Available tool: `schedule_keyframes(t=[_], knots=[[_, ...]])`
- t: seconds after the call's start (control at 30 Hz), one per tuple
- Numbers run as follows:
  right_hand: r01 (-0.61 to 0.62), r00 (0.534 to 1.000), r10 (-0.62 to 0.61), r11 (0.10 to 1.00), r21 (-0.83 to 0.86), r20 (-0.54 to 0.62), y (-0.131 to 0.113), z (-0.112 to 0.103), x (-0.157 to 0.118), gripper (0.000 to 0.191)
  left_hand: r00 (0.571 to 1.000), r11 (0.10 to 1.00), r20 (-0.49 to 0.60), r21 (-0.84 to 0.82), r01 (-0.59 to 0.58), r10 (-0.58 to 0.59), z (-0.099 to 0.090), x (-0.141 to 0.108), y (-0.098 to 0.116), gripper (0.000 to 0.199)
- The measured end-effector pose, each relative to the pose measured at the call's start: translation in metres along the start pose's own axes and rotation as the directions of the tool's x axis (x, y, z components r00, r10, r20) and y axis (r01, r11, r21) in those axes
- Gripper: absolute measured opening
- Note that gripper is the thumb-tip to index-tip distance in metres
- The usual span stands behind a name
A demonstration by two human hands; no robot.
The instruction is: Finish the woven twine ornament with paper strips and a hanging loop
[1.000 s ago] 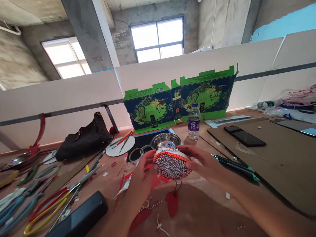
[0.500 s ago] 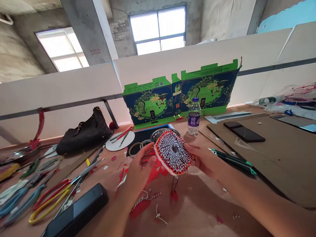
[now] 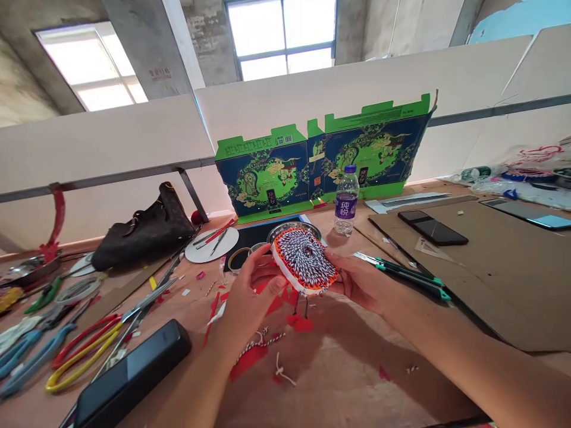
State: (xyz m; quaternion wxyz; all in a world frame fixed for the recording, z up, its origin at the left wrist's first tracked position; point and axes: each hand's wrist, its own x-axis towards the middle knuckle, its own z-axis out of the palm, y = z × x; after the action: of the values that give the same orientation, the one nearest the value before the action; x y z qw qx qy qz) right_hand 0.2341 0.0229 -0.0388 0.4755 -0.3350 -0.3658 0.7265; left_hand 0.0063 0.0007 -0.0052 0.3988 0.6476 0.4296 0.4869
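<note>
Between my hands, above the table, is a round padded craft piece (image 3: 306, 261). Its face is a swirl of black-and-white cord with an orange edge, and its side is white. Two thin dark cords with red ends (image 3: 301, 323) hang below it. My left hand (image 3: 256, 285) grips the left side, thumb in front. My right hand (image 3: 357, 276) holds the right edge, its fingers partly hidden behind. A metal bowl (image 3: 291, 226) stands just behind the piece. Beneath lie red scraps (image 3: 250, 361) and bits of striped cord (image 3: 267, 340).
Scissors with red and yellow handles (image 3: 96, 351) and a black box-shaped object (image 3: 134, 374) lie at left. A green-and-black utility knife (image 3: 410, 276), a cardboard sheet (image 3: 482, 285) and a phone (image 3: 432, 227) are right. A water bottle (image 3: 346, 202) stands before a flattened printed box (image 3: 267, 178).
The craft piece has tilted back, so its white side shows more and its face lies flatter. Both hands keep hold of it. The view has shifted slightly downward.
</note>
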Motion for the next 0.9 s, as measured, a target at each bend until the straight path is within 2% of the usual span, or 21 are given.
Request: schedule_keyframes(t=[0.2, 0.37, 0.47, 0.57, 0.67, 0.73, 0.8, 0.9], knots=[[0.047, 0.999, -0.050, 0.993, -0.110, -0.019, 0.000, 0.001, 0.001, 0.032, 1.000, 1.000, 0.002, 0.026, 0.015, -0.015, 0.003, -0.001, 0.001, 0.065], [0.239, 0.968, -0.250, 0.920, -0.311, 0.007, -0.004, 0.004, 0.000, 0.041, 0.998, 0.997, -0.052, 0.073, 0.029, -0.025, -0.004, 0.004, 0.000, 0.061], [0.351, 0.929, -0.366, 0.826, -0.440, 0.055, -0.006, 0.009, -0.008, 0.039, 0.997, 0.994, -0.068, 0.110, 0.030, -0.022, -0.010, 0.006, 0.003, 0.062], [0.400, 0.896, -0.436, 0.710, -0.579, 0.083, -0.007, 0.015, -0.018, 0.036, 0.999, 0.988, -0.046, 0.154, 0.014, -0.007, -0.012, 0.004, 0.008, 0.064], [0.458, 0.821, -0.539, 0.422, -0.782, 0.189, -0.004, 0.018, -0.025, 0.032, 1.000, 0.979, -0.019, 0.204, 0.015, -0.011, -0.011, 0.001, 0.009, 0.058], [0.483, 0.775, -0.574, 0.267, -0.834, 0.265, -0.004, 0.019, -0.027, 0.030, 1.000, 0.976, -0.006, 0.215, 0.023, -0.022, -0.010, 0.000, 0.007, 0.051], [0.500, 0.768, -0.569, 0.246, -0.830, 0.294, -0.005, 0.019, -0.028, 0.033, 1.000, 0.981, 0.009, 0.195, 0.026, -0.028, -0.010, 0.000, 0.003, 0.049], [0.537, 0.772, -0.535, 0.261, -0.802, 0.343, -0.011, 0.015, -0.029, 0.053, 1.000, 0.991, 0.021, 0.134, 0.012, -0.015, -0.009, 0.001, 0.000, 0.055]])
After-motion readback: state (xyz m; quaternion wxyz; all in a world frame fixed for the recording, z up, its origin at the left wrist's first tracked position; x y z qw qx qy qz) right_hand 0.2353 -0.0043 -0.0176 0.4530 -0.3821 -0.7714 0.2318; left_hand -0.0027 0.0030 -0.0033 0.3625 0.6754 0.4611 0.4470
